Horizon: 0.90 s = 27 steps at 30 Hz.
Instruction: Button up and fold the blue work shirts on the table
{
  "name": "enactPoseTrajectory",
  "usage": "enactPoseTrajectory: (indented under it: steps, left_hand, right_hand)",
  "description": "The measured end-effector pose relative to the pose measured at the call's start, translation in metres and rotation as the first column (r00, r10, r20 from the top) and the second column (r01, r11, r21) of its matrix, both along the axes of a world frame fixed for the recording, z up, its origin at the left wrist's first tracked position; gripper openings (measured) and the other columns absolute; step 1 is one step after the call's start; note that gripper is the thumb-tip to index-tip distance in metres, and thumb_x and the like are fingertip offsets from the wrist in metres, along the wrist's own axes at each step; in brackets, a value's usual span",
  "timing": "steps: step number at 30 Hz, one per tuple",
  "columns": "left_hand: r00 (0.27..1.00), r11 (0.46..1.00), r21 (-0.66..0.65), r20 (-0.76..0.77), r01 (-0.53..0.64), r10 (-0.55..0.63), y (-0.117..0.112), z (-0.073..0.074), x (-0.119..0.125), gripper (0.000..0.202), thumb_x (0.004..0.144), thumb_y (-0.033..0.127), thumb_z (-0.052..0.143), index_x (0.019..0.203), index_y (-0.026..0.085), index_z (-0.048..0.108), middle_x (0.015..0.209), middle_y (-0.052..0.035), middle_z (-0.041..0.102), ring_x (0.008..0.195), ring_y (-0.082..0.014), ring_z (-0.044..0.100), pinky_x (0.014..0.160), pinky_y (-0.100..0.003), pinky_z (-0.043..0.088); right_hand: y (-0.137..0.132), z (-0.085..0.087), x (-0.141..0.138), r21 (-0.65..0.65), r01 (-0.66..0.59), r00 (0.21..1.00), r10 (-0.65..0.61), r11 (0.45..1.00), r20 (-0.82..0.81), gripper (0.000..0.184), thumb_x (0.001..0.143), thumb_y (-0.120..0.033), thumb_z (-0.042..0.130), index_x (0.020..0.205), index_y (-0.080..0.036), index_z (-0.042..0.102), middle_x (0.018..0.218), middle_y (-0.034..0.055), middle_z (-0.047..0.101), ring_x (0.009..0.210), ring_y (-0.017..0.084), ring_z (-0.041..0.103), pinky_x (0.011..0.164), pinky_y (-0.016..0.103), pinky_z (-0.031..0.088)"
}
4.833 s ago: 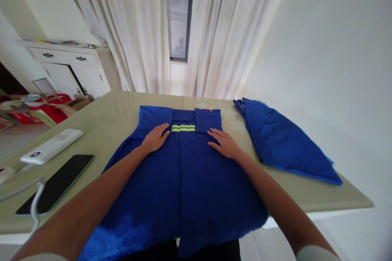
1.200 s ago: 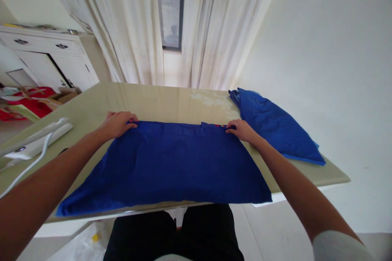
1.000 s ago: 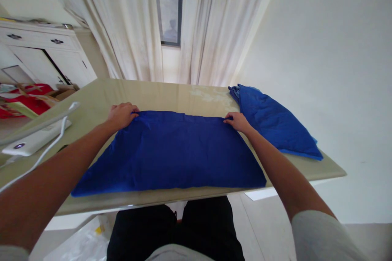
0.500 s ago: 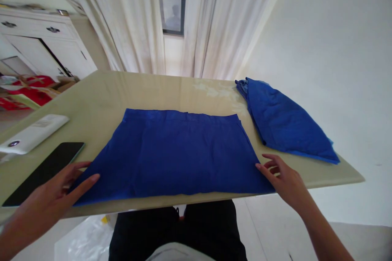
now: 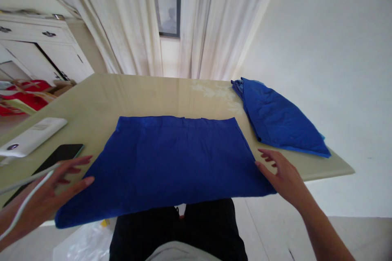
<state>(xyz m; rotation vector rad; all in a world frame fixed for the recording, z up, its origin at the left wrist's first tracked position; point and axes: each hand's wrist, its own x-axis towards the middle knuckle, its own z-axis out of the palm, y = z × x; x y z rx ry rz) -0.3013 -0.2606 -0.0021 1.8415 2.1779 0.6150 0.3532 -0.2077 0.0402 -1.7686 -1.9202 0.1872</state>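
Observation:
A dark blue folded cloth (image 5: pixel 183 159) lies flat on the table, its front edge reaching past the table's near edge. At its left side is my left hand (image 5: pixel 63 185), fingers spread, with the thumb on or just above the cloth's edge. A white cable (image 5: pixel 24 208) passes across that hand and wrist. My right hand (image 5: pixel 281 175) is at the cloth's right edge, its thumb touching or nearly touching the fabric and its other fingers apart above the table. Beyond the right hand lies a second blue cloth (image 5: pixel 278 118), loosely folded in a heap.
On the left of the table (image 5: pixel 131 94) are a white device (image 5: pixel 38 134) and a dark phone (image 5: pixel 61 153), partly covered by my left hand. A wall (image 5: pixel 337 69) borders the right side. Curtains (image 5: pixel 128 20) hang behind, and a white cabinet (image 5: pixel 39 40) stands at far left.
The cloth's near edge has come toward me over the table edge, most at its left corner. My left hand has shifted slightly left, its fingers wider; a white cable now crosses it.

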Motion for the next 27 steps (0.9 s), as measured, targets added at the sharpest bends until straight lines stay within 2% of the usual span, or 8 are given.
enactPoseTrajectory:
  steps: [4, 7, 11, 16, 19, 23, 25, 27]
  left_hand:
    - [0.959, 0.959, 0.06, -0.088, 0.276, -0.27, 0.064, 0.035, 0.085, 0.08, 0.095, 0.079, 0.039, 0.15, 0.023, 0.056, 0.154, -0.0097, 0.06, 0.142, -0.0317, 0.057, 0.127, -0.052, 0.037]
    - [0.849, 0.868, 0.002, -0.212, 0.496, -0.485, 0.097, 0.035, 0.147, 0.079, 0.103, 0.071, 0.03, 0.165, 0.022, 0.04, 0.172, -0.0099, 0.036, 0.158, -0.0301, 0.037, 0.13, -0.052, 0.029]
    - [0.777, 0.825, -0.102, -0.291, 0.556, -0.559, 0.111, 0.008, 0.14, 0.074, 0.105, 0.067, 0.03, 0.167, 0.028, 0.036, 0.174, -0.0072, 0.031, 0.16, -0.0314, 0.032, 0.13, -0.056, 0.027]
    - [0.844, 0.912, -0.036, -0.366, 0.409, -0.393, 0.09, -0.009, 0.077, 0.069, 0.106, 0.057, 0.028, 0.161, 0.02, 0.048, 0.168, -0.013, 0.042, 0.157, -0.0348, 0.038, 0.129, -0.06, 0.029]
    - [0.846, 0.904, 0.032, -0.367, 0.427, -0.387, 0.065, 0.002, 0.111, 0.069, 0.106, 0.055, 0.027, 0.159, 0.018, 0.05, 0.166, -0.0127, 0.046, 0.155, -0.0328, 0.041, 0.13, -0.056, 0.031]
    - [0.784, 0.817, 0.067, -0.336, 0.573, -0.523, 0.036, 0.009, 0.191, 0.065, 0.106, 0.049, 0.035, 0.165, 0.021, 0.042, 0.171, -0.0091, 0.038, 0.157, -0.0274, 0.038, 0.131, -0.047, 0.032]
    - [0.762, 0.799, 0.051, -0.342, 0.599, -0.549, 0.023, 0.003, 0.196, 0.067, 0.104, 0.052, 0.042, 0.166, 0.026, 0.039, 0.171, -0.0077, 0.036, 0.158, -0.0291, 0.037, 0.13, -0.05, 0.033]
    - [0.776, 0.826, 0.012, -0.348, 0.564, -0.525, 0.008, -0.006, 0.169, 0.074, 0.1, 0.06, 0.049, 0.168, 0.035, 0.033, 0.173, -0.0032, 0.033, 0.158, -0.0312, 0.035, 0.13, -0.054, 0.033]
  right_hand:
    - [0.049, 0.018, -0.072, 0.102, -0.278, 0.948, 0.256, 0.955, 0.19, 0.067, 0.104, -0.064, 0.047, 0.156, -0.021, 0.052, 0.156, 0.0156, 0.056, 0.146, 0.033, 0.051, 0.123, 0.054, 0.039]
    - [0.076, 0.012, -0.127, -0.018, -0.459, 0.852, 0.446, 0.888, 0.275, 0.081, 0.105, -0.071, 0.041, 0.169, -0.021, 0.032, 0.174, 0.0128, 0.032, 0.161, 0.03, 0.029, 0.131, 0.051, 0.028]
    - [0.087, -0.022, -0.137, -0.223, -0.508, 0.779, 0.554, 0.832, 0.293, 0.083, 0.106, -0.073, 0.03, 0.171, -0.023, 0.028, 0.175, 0.0105, 0.027, 0.163, 0.029, 0.025, 0.132, 0.051, 0.025]
    - [0.073, -0.029, -0.095, -0.249, -0.28, 0.873, 0.354, 0.927, 0.336, 0.081, 0.107, -0.067, 0.032, 0.168, -0.013, 0.035, 0.172, 0.0176, 0.032, 0.16, 0.034, 0.033, 0.131, 0.054, 0.027]
    - [0.046, -0.013, -0.128, -0.161, -0.241, 0.914, 0.279, 0.957, 0.294, 0.075, 0.109, -0.059, 0.035, 0.166, -0.011, 0.037, 0.168, 0.0201, 0.039, 0.159, 0.036, 0.033, 0.13, 0.057, 0.027]
    - [-0.004, -0.008, -0.213, -0.077, -0.54, 0.822, 0.544, 0.838, 0.167, 0.07, 0.109, -0.052, 0.041, 0.17, -0.02, 0.029, 0.175, 0.0089, 0.029, 0.163, 0.026, 0.026, 0.134, 0.047, 0.022]
    - [-0.022, -0.017, -0.221, -0.113, -0.603, 0.777, 0.613, 0.79, 0.14, 0.072, 0.109, -0.053, 0.044, 0.171, -0.023, 0.026, 0.175, 0.007, 0.029, 0.162, 0.025, 0.027, 0.134, 0.047, 0.024]
    - [-0.032, -0.029, -0.193, -0.166, -0.576, 0.787, 0.598, 0.8, 0.153, 0.074, 0.107, -0.057, 0.047, 0.171, -0.028, 0.026, 0.175, 0.0055, 0.027, 0.162, 0.026, 0.028, 0.133, 0.05, 0.026]
